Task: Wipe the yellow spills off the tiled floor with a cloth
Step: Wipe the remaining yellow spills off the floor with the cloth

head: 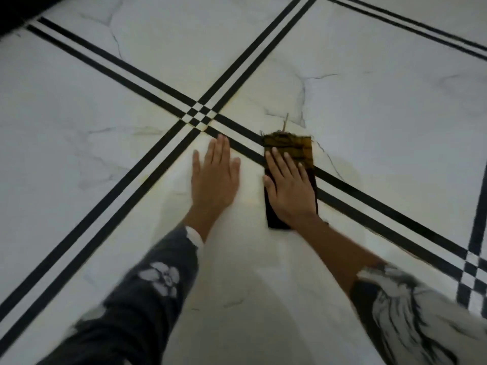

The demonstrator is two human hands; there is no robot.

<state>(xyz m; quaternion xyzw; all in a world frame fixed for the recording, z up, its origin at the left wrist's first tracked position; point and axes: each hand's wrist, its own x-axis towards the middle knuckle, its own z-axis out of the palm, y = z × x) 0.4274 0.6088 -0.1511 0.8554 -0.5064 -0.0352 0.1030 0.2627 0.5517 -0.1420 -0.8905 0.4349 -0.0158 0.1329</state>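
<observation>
A folded dark cloth point(303, 147), stained yellow-brown at its frayed far end, lies flat on the white marble tiled floor point(382, 114) across a black double stripe. My right hand point(288, 189) presses flat on top of the cloth, fingers spread and pointing forward. My left hand point(214, 177) rests flat on the bare tile just left of it, palm down, holding nothing. Faint yellow smears point(250, 197) show on the tile between the two hands and along the stripes near the crossing point(199, 117).
Black double stripes cross the floor in an X ahead of my hands, with another crossing point(471, 275) at the right edge. A dark object point(15, 11) fills the far left corner. Patterned dark and white sleeves cover both forearms.
</observation>
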